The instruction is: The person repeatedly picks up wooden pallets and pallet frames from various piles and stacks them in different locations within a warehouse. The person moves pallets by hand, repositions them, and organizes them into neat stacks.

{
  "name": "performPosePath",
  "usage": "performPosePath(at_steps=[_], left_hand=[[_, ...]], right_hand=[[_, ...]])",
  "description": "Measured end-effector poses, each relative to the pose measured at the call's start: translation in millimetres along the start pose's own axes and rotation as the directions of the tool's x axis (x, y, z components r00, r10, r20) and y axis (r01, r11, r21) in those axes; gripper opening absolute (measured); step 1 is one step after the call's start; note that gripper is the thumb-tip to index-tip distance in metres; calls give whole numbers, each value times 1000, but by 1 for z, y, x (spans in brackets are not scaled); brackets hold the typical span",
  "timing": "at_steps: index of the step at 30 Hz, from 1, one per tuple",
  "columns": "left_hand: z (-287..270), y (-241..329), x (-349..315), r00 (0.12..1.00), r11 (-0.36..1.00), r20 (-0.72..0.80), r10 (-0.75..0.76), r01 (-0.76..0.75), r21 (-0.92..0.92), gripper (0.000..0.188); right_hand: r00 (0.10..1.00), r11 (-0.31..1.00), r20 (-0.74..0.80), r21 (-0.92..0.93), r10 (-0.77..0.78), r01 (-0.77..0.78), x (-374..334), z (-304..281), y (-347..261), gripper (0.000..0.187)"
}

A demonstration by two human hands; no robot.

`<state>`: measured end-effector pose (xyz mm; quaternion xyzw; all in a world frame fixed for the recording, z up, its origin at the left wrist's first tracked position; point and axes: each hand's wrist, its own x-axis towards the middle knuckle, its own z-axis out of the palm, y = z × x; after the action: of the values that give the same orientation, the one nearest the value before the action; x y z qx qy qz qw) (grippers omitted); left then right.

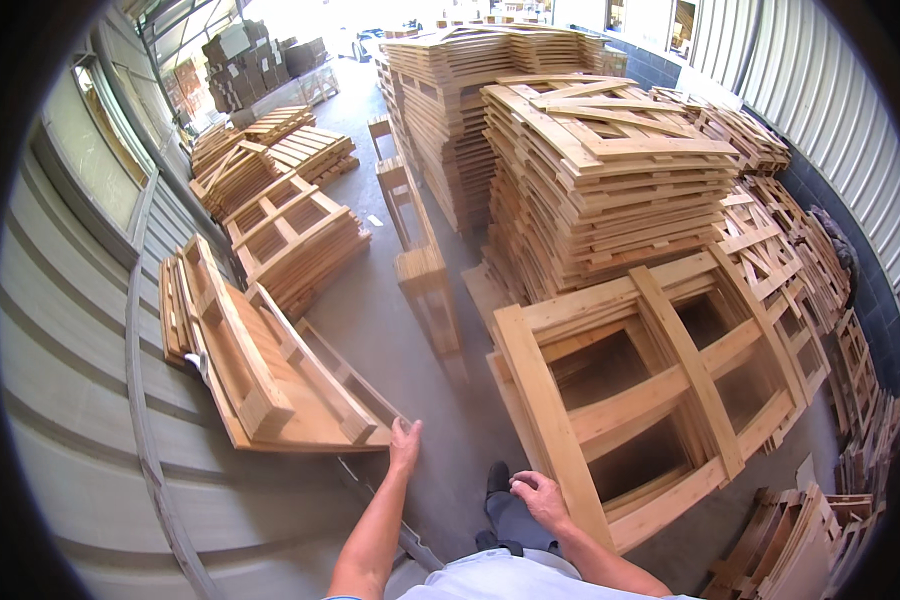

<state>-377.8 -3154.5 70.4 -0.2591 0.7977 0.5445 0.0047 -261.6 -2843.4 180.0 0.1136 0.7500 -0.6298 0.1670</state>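
My left hand (404,445) is closed round the near right corner of a wooden pallet (290,390), a plywood sheet with long runners on its upper face. The pallet leans at a tilt on the left, beside the metal wall. Close to my body, my right hand (540,498) has its fingers curled, and nothing shows in them. It is beside the near left corner of a stack of slatted wooden frames (685,345), apart from the wood. A small white thing (200,366) at the pallet's left edge is too small to make out.
A long narrow wooden frame (422,262) stands on the grey floor (370,290) ahead. Tall stacks of wooden frames (610,190) rise at the right. Lower stacks (295,235) line the corrugated wall (70,370). Scrap boards (780,540) lie at the lower right.
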Motion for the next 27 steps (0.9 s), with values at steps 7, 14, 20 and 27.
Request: performPosePath(at_steps=[7, 14, 20, 27], left_hand=[[15, 75, 107, 996, 998, 66, 58, -60, 33, 91], [40, 107, 193, 990, 967, 51, 130, -138, 212, 86], [70, 122, 242, 977, 957, 125, 175, -198, 212, 82], [67, 146, 286, 882, 862, 125, 454, -470, 187, 71]], right_hand=[[995, 993, 25, -62, -97, 98, 113, 16, -56, 49], [983, 946, -20, -275, -182, 170, 238, 39, -112, 49], [877, 817, -141, -453, -460, 356, 367, 73, -140, 70], [759, 689, -35, -449, -651, 570, 462, 106, -167, 51]])
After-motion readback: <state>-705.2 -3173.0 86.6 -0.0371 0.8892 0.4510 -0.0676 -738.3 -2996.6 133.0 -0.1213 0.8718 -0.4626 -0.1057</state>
